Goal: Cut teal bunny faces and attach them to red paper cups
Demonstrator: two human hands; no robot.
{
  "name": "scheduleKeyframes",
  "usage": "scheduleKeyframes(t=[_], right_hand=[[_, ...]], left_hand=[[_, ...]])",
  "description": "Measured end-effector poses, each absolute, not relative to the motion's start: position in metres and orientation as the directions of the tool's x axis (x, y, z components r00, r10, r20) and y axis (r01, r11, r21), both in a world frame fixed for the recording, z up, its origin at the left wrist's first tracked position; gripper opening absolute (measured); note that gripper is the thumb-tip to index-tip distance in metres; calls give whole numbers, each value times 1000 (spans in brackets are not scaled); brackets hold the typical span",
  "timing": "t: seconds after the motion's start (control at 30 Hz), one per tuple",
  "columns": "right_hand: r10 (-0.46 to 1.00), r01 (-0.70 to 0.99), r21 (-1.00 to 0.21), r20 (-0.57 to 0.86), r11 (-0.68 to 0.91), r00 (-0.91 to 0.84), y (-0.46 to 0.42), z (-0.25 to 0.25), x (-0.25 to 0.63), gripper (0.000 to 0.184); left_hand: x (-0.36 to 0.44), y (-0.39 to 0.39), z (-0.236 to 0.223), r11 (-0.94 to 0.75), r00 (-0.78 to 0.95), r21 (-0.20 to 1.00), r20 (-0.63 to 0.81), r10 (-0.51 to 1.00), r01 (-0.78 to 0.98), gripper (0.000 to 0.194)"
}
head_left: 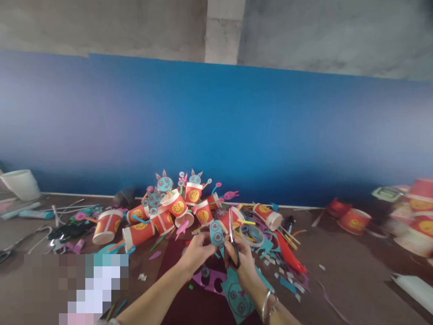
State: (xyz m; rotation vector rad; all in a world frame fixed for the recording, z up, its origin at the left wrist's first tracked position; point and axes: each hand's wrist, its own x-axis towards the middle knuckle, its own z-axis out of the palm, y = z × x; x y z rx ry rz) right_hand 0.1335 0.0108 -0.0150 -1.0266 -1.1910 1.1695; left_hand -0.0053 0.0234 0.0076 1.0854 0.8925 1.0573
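My left hand pinches a small teal paper cut-out printed with round marks. My right hand grips black-handled scissors, whose blades point up beside the cut-out. A silver bangle circles my right wrist. Under my hands lie a teal printed sheet and a purple sheet with holes on a dark red mat. Just beyond is a pile of red paper cups with yellow emblems, some topped with teal rabbit-face cut-outs.
Paper scraps and coloured strips litter the brown table. A roll of clear tape lies right of the scissors. More red cups stack at far right, a white pot at far left. A blue wall stands behind.
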Motion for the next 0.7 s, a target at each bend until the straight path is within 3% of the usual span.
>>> scheduleKeyframes(t=[0.1, 0.33, 0.7], right_hand=[[990, -92, -987, 137, 135, -22, 12, -18, 133, 35], [992, -126, -984, 125, 123, -12, 11, -21, 132, 35], [952, -55, -996, 85, 72, -293, -1, -11, 121, 36]], left_hand=[[-6, 24, 5, 166, 202, 960, -120, 972, -225, 12], [0, 24, -2, 167, 186, 939, -113, 976, -302, 28], [-1, 20, 2, 140, 66, 877, -124, 990, -460, 34]])
